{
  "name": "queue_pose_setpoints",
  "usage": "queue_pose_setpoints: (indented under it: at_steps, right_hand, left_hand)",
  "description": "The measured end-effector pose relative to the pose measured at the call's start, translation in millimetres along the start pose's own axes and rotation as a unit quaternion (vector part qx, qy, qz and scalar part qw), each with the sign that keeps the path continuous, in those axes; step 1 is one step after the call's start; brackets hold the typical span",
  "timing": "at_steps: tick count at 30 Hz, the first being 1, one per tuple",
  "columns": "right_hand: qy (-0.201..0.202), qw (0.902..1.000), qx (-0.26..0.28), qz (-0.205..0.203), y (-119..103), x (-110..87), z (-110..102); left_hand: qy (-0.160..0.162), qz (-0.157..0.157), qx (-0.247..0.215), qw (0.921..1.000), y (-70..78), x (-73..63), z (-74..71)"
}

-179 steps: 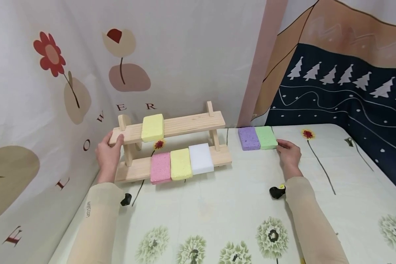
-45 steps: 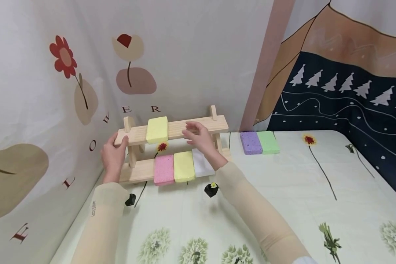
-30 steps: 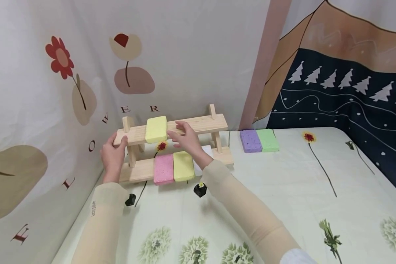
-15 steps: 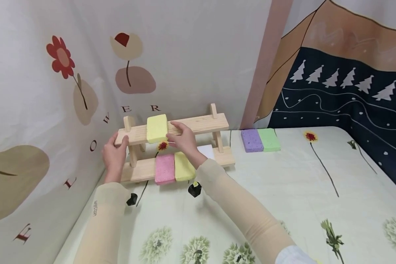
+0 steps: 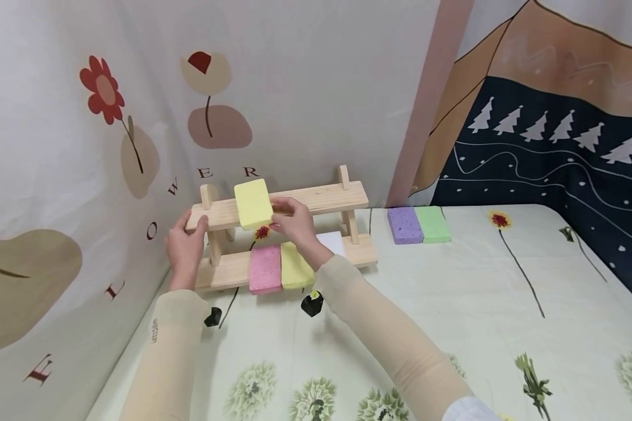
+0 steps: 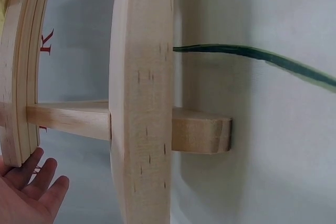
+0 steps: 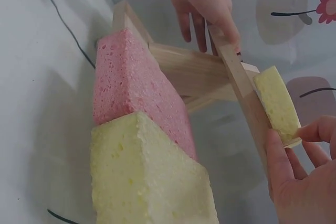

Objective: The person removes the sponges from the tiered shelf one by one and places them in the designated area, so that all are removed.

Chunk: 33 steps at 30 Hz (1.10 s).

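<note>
A two-tier wooden shelf (image 5: pixel 321 199) stands against the back cloth. My left hand (image 5: pixel 185 251) grips the left end of its upper board, thumb on top. A yellow sponge (image 5: pixel 253 204) sits at the upper board, slightly tilted, and my right hand (image 5: pixel 297 225) pinches its right edge between thumb and fingers. In the right wrist view that thumb and fingers close on the sponge's near end. Along the lower board lie a pink sponge (image 5: pixel 265 269), a second yellow sponge (image 5: pixel 296 268) and a white sponge (image 5: pixel 333 242), the last two partly hidden by my right arm.
Right of the shelf, a purple sponge (image 5: pixel 405 225) and a green sponge (image 5: pixel 433 224) lie side by side on the flower-printed tablecloth (image 5: pixel 484 280). Patterned cloth walls rise close behind the shelf and at its left.
My right hand has come from the green sponge to the upper board and taken hold of the yellow sponge, which now tilts. The left hand keeps its grip on the shelf.
</note>
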State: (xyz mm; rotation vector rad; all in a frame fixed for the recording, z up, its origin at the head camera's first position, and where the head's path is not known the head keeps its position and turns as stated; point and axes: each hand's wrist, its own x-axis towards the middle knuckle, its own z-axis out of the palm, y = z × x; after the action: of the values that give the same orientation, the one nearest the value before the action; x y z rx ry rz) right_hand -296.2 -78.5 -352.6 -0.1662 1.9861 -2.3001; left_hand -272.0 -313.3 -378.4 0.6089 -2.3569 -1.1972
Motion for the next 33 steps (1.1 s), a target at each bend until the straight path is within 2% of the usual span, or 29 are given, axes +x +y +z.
queue_pose_setpoints:
  at_steps: [10, 18, 24, 33]
  right_hand:
    - [-0.003, 1.0, -0.008, -0.002, -4, -6.5, -11]
    - [0.0, 0.9998, 0.003, -0.021, -11, -7.5, -26]
    - [0.004, 0.9998, -0.008, -0.02, -14, -9.7, -39]
    - [0.018, 0.9995, -0.016, -0.019, -22, -10.7, -56]
  left_hand:
    - [0.003, 0.0, -0.004, 1.0, -3.8, 0.4, -1.7]
    - [-0.001, 0.003, -0.007, 1.0, -2.8, -0.9, 0.3]
    - [-0.008, -0.001, -0.009, 0.9999, -3.7, -3.3, -0.3]
    - [0.003, 0.005, -0.009, 0.9999, -2.9, -1.0, 1.7]
